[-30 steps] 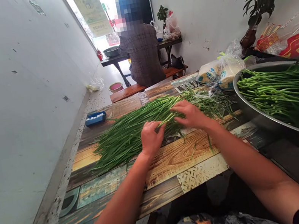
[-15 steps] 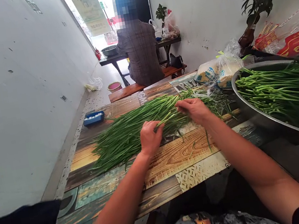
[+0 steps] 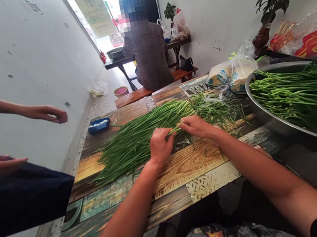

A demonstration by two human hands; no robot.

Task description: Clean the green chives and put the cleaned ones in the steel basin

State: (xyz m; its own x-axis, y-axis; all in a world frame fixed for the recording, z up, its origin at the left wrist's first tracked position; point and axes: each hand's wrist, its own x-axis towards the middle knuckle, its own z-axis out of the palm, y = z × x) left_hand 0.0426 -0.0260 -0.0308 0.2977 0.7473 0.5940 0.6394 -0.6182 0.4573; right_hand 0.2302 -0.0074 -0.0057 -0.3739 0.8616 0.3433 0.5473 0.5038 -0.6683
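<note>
Thin green stalks (image 3: 175, 129) were pinched between two hands above a patterned table (image 3: 190, 162).
The stalks bridged the small gap from the curled left hand (image 3: 160, 144) to the right hand (image 3: 195, 127), its fingertips closed on their ends — at the near side of a long heap of greens (image 3: 137, 138). Loose strands (image 3: 221, 108) lay beyond the right hand; a metal bowl (image 3: 276, 126) of more greens stood rightward — while another person's hands (image 3: 53, 113) showed at the left.
</note>
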